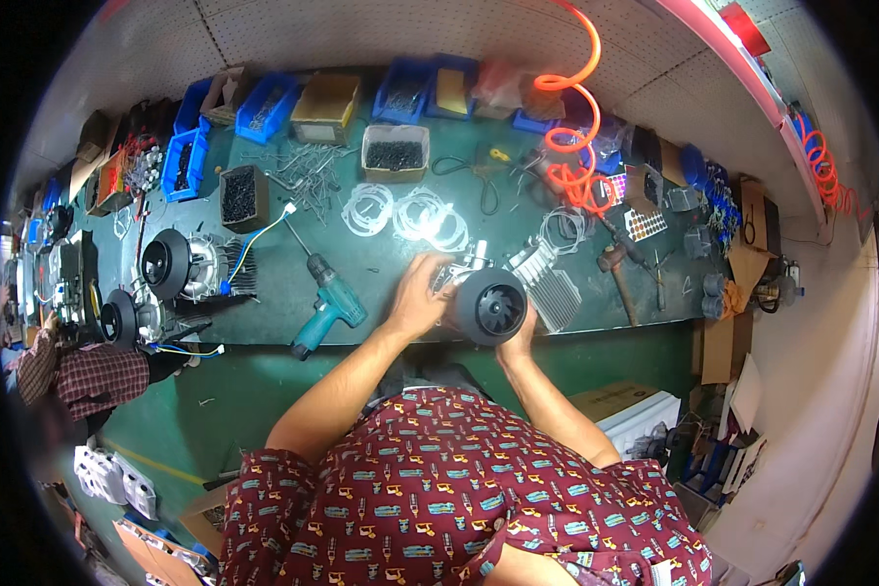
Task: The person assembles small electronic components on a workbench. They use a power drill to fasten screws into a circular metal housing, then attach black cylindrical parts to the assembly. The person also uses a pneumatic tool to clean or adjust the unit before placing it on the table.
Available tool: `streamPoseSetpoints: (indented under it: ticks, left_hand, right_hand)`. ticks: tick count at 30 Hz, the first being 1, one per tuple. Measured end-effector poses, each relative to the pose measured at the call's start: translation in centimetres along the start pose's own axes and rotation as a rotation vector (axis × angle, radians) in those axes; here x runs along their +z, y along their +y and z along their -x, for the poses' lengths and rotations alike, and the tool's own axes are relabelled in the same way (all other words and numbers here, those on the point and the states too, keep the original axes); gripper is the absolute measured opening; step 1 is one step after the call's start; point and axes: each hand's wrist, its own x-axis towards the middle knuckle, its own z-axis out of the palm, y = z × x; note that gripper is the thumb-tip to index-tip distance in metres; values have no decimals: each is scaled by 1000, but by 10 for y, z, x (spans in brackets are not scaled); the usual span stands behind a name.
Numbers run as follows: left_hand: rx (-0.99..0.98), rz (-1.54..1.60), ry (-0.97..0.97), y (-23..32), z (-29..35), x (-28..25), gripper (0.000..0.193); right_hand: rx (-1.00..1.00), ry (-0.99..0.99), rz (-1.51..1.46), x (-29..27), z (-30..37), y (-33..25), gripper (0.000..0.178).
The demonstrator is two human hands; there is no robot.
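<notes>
Close to the bench's front edge, my hands hold a blower unit with a round black fan wheel [491,308] and a silver metal housing behind it. My left hand [423,295] is closed on the housing's left side. On the right, my right hand [519,337] grips the unit from below and behind, its fingers mostly hidden by the wheel. A finned silver housing [555,296] lies just right of the unit. To the left of my left hand rests a teal cordless drill [330,308] with a long bit.
Clear ring gaskets [422,215] lie beyond my hands, with a box of black screws [396,154] behind. A hammer [615,278] lies right. An orange coiled hose [581,146] hangs over the bench. More blower units [181,266] stand left, near another person's sleeve [103,379].
</notes>
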Motion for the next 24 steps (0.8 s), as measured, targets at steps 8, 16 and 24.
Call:
streamPoseSetpoints:
  ticks: [8,16,24]
  left_hand:
    - [-168,355,-49,-9,-2,19,22]
    - [-146,370,-88,-14,-4,21,24]
    - [-142,328,-101,-9,-10,17,24]
  right_hand:
    - [143,42,-393,6,-26,10,25]
    - [95,73,108,23,-22,-7,19]
    - [189,-8,-69,24,-20,-11,18]
